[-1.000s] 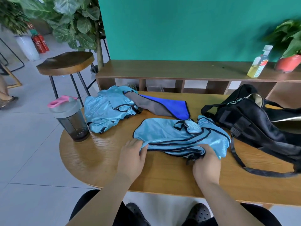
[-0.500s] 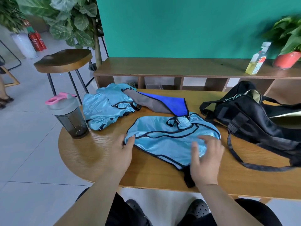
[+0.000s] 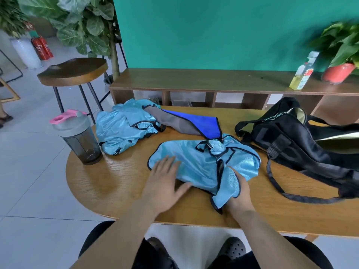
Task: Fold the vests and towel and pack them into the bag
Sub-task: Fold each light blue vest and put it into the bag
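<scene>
Teal wall (image 3: 213,32); low wooden shelf (image 3: 204,80) beneath; grey tiled floor (image 3: 29,171); wooden stool (image 3: 72,71) left; leafy plant (image 3: 85,22) behind.

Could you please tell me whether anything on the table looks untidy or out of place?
The second light-blue vest lies crumpled beside the shaker bottle, partly overlapping the blue towel. Nothing looks spilled or damaged.

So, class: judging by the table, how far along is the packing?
Done: nothing is visibly packed; the bag lies open. In hand: the left hand presses flat on the near vest while the right hand lifts its corner. Left: the crumpled vest and the towel still await folding.
</scene>
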The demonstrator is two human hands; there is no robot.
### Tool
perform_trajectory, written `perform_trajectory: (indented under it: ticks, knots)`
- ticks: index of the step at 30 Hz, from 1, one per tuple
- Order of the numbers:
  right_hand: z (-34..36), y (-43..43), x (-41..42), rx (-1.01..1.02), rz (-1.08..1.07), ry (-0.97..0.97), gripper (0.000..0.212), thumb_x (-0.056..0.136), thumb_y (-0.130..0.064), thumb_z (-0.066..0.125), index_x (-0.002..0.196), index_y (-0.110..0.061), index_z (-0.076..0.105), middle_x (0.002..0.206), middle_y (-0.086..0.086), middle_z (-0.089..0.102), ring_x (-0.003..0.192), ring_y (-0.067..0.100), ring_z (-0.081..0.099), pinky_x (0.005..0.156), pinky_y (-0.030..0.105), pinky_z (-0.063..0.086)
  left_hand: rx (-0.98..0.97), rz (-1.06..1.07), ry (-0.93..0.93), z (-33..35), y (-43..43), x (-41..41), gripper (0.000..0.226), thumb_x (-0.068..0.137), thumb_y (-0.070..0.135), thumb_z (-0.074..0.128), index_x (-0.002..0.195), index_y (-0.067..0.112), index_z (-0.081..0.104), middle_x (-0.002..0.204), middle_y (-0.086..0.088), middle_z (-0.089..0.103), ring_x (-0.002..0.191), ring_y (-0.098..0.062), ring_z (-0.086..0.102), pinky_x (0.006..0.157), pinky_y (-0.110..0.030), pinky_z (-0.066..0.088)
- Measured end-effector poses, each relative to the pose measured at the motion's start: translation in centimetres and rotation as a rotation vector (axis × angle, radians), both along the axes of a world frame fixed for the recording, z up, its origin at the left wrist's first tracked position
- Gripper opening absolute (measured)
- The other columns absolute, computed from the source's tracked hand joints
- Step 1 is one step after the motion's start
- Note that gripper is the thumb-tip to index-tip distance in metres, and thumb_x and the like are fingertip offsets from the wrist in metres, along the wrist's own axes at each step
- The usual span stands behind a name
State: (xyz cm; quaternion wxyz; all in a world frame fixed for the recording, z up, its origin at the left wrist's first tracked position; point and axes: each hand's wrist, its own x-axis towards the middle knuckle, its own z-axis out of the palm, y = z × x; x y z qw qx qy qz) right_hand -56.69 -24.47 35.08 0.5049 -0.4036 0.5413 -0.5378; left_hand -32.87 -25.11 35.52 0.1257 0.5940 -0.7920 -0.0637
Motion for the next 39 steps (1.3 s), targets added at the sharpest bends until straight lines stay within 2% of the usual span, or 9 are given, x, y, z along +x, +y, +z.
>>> perform_trajectory:
  ticks: [3,7,14,19,22,25,28,33,39]
  knots:
    - [2.1,-0.8,-1.3,0.153,-0.062,-0.106,0.061,0.07,-0.042,0.074,0.123,-0.014,0.066,0.113,0.006,0.073,0.108,0.028,0.067,0.095,0.042,0.057,-0.034,0.092,-0.064,-1.6,-0.4,3.5,0.077,0.096,0.083,0.028,0.153,0.033,0.046,0.16,0.011,0.041,0.149,-0.019,0.036,0.123,-0.045,0.031]
    - [5.5,-3.7,-5.2,0.18,-0.207,-0.024,0.014,0.099,-0.012,0.06,0.111,-0.016,0.066,0.114,0.012,0.072,0.093,0.025,0.067,0.082,0.044,0.056,-0.217,0.2,-0.119,-1.9,0.3,5.4,0.033,0.102,0.052,0.053,0.123,0.032,0.068,0.119,0.011,0.062,0.111,-0.021,0.057,0.092,-0.04,0.048]
    - [9.6,-7.0,-8.2,0.117,-0.316,-0.557,0.048,0.113,-0.027,0.036,0.158,-0.013,0.034,0.156,0.016,0.048,0.139,0.036,0.052,0.116,0.045,0.043,-0.224,0.391,0.153,-0.7,1.2,6.1,0.024,0.105,0.025,0.054,0.126,0.021,0.064,0.093,0.005,0.073,0.085,-0.022,0.067,0.087,-0.037,0.047]
    - [8.9,-3.8,-2.3,0.119,-0.536,0.518,0.077,0.099,-0.029,0.067,0.162,-0.023,0.023,0.157,0.013,0.036,0.138,0.036,0.041,0.111,0.051,0.041,-0.141,0.364,0.416,1.9,2.0,4.8,0.019,0.107,0.031,0.047,0.124,0.031,0.055,0.088,0.01,0.065,0.076,-0.011,0.062,0.068,-0.038,0.052]
    - [6.8,-0.3,2.1,-0.419,-0.037,0.842,0.088,0.088,-0.034,0.081,0.16,-0.033,0.031,0.156,-0.008,0.034,0.14,0.013,0.03,0.115,0.03,0.031,-0.09,0.204,0.464,4.3,2.2,2.7,0.013,0.107,0.033,0.048,0.114,0.039,0.057,0.08,0.012,0.065,0.068,-0.008,0.06,0.063,-0.042,0.052]
    - [3.9,1.3,5.1,-0.483,0.394,1.053,0.064,0.083,-0.055,0.071,0.141,-0.036,0.056,0.139,-0.012,0.051,0.131,0.013,0.04,0.109,0.025,0.037,-0.124,-0.046,0.492,5.9,2.8,0.6,0.008,0.098,0.033,0.056,0.103,0.034,0.062,0.085,0.016,0.061,0.075,-0.006,0.058,0.064,-0.033,0.045]
    - [3.2,1.5,5.6,-0.279,0.353,0.777,0.007,0.094,-0.021,0.065,0.1,-0.023,0.07,0.091,-0.004,0.069,0.093,0.024,0.064,0.082,0.038,0.052,-0.062,-0.124,0.53,5.9,3.4,0.1,0.023,0.091,0.047,0.07,0.108,0.035,0.06,0.102,0.019,0.054,0.093,-0.006,0.058,0.076,-0.027,0.047]
    - [5.8,0.8,3.6,0.078,0.164,0.001,0.021,0.103,-0.017,0.056,0.117,-0.011,0.071,0.105,0.008,0.08,0.098,0.026,0.077,0.092,0.047,0.061,0.086,-0.064,0.39,2.7,4.5,1.3,0.1,0.073,0.07,0.082,0.155,0.046,0.029,0.153,0.025,0.035,0.146,0.003,0.029,0.12,-0.028,0.032]
    - [9.0,0.6,1.8,0.011,0.418,-0.342,0.016,0.097,-0.023,0.064,0.095,-0.017,0.078,0.101,0.013,0.074,0.088,0.027,0.071,0.077,0.043,0.061,-0.165,0.066,0.366,1.0,4.0,-2.0,0.077,0.085,0.054,0.077,0.149,0.03,0.041,0.156,0.012,0.036,0.152,-0.008,0.025,0.128,-0.034,0.024]
